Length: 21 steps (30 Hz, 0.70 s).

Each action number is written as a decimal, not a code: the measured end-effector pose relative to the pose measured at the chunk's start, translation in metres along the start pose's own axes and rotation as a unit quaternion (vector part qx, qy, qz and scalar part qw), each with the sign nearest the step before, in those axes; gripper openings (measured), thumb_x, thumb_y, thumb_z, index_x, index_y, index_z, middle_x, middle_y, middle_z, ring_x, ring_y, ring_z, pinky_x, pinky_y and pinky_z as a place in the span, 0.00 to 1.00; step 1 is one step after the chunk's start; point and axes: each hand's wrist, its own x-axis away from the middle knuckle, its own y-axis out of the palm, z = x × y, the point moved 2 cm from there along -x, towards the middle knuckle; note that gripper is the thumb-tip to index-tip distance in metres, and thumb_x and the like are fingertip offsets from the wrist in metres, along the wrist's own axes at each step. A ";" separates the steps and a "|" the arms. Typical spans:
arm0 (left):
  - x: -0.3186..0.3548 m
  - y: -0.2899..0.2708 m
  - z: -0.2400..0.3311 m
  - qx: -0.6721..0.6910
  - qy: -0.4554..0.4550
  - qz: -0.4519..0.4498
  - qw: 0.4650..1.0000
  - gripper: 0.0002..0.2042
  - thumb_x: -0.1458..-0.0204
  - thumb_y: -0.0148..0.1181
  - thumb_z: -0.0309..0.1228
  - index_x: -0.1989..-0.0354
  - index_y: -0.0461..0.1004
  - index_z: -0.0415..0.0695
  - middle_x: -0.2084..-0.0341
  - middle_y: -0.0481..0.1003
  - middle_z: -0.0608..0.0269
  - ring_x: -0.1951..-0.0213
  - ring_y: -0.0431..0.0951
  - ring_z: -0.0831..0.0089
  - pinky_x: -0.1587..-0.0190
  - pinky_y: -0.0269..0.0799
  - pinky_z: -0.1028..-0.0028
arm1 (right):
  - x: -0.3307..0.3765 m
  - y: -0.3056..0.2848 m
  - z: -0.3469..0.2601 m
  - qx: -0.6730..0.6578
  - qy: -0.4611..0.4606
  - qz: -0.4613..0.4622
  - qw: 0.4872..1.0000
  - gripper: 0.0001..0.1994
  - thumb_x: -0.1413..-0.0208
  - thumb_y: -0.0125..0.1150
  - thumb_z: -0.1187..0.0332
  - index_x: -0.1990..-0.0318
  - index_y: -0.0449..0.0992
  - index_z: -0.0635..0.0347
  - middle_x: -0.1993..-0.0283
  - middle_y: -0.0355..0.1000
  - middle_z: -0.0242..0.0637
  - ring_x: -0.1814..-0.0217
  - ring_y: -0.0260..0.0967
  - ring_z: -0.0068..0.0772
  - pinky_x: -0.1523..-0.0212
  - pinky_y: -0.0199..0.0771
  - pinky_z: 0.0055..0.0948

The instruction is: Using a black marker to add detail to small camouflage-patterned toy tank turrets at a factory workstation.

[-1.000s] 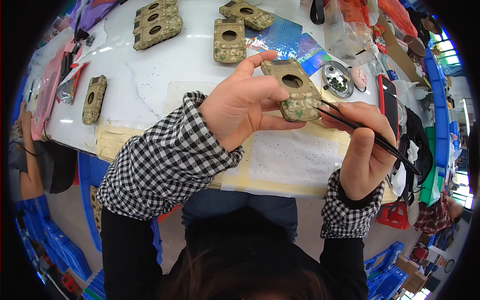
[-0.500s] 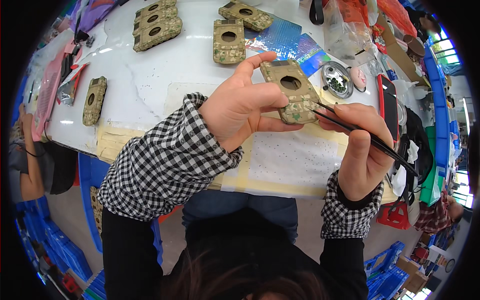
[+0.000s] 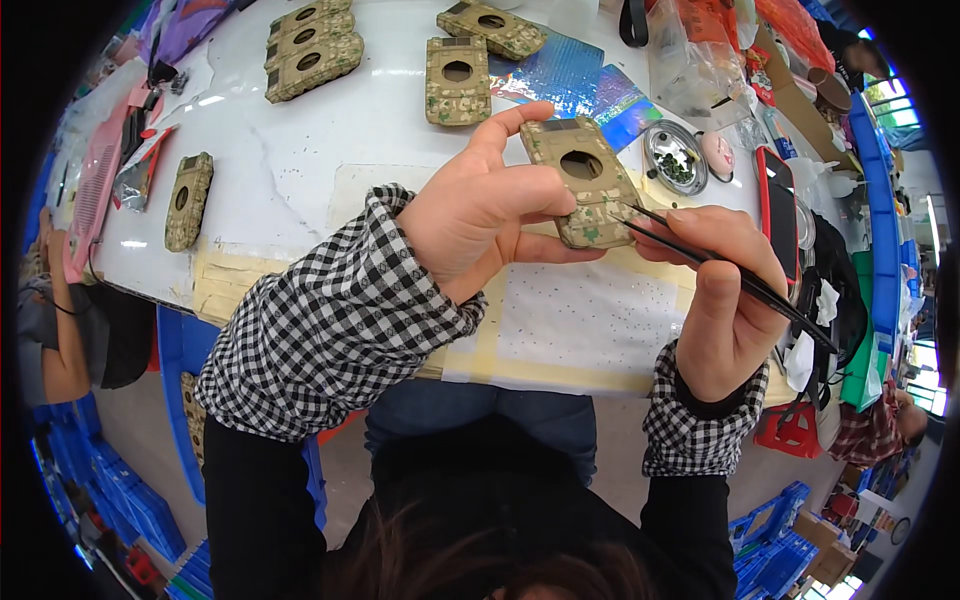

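Surface: a white tabletop (image 3: 300, 160) with a paper sheet (image 3: 580, 320) taped down at its near edge, right under the hands.
Held piece: a camouflage-patterned flat case (image 3: 583, 180) with a round hole in its face, lifted above the tabletop in front of the person, tilted with its lower end toward the right hand.
Left hand: the left hand (image 3: 490, 215) grips the case, index finger curled over its top edge and thumb along the underside.
Right hand: the right hand (image 3: 725, 290) is closed around black tweezers (image 3: 720, 270), pinched between thumb and forefinger.
Tweezers: their tips touch the lower right corner of the case; the back end sticks out past the right hand.
Other cases: one like it (image 3: 457, 80) lies flat just beyond the held one, a stack of three (image 3: 312, 50) sits far left, another (image 3: 492, 28) at the far edge, and one (image 3: 188, 200) lies alone near the left edge.
Dish: a small round metal dish (image 3: 675, 155) with dark bits in it, just right of the held case.
Foil: a shiny blue sheet (image 3: 590, 85) beneath the far cases.
Sleeves: black-and-white checked cuffs on both forearms.
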 end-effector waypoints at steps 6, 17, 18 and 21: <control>0.000 0.000 0.000 -0.001 0.001 0.000 1.000 0.34 0.50 0.51 0.22 0.35 0.42 0.45 0.45 0.62 0.49 0.49 0.73 0.59 0.49 0.74 0.58 | 0.000 0.001 0.001 -0.006 0.000 0.002 1.000 0.11 0.42 0.54 0.69 0.60 0.74 0.70 0.62 0.74 0.45 0.60 0.71 0.33 0.59 0.73 0.26; 0.001 0.001 0.000 -0.007 0.003 -0.001 1.000 0.33 0.49 0.50 0.22 0.35 0.42 0.45 0.45 0.62 0.50 0.48 0.72 0.60 0.49 0.74 0.58 | 0.000 0.000 0.002 -0.001 -0.007 -0.005 1.000 0.11 0.42 0.55 0.69 0.60 0.74 0.70 0.62 0.75 0.44 0.60 0.71 0.33 0.59 0.73 0.26; 0.000 0.001 0.000 -0.007 0.003 0.000 1.000 0.33 0.49 0.51 0.22 0.35 0.42 0.45 0.45 0.62 0.50 0.48 0.72 0.60 0.49 0.74 0.58 | 0.000 -0.001 0.002 0.000 -0.006 -0.005 1.000 0.11 0.42 0.55 0.69 0.60 0.74 0.70 0.62 0.75 0.44 0.60 0.71 0.33 0.59 0.73 0.26; 0.001 0.000 0.000 -0.009 0.002 0.002 1.000 0.34 0.50 0.51 0.22 0.35 0.42 0.45 0.45 0.62 0.50 0.48 0.72 0.60 0.49 0.74 0.58 | 0.001 -0.001 0.002 -0.001 -0.004 -0.004 1.000 0.11 0.42 0.55 0.69 0.60 0.74 0.70 0.62 0.75 0.44 0.60 0.71 0.33 0.59 0.72 0.26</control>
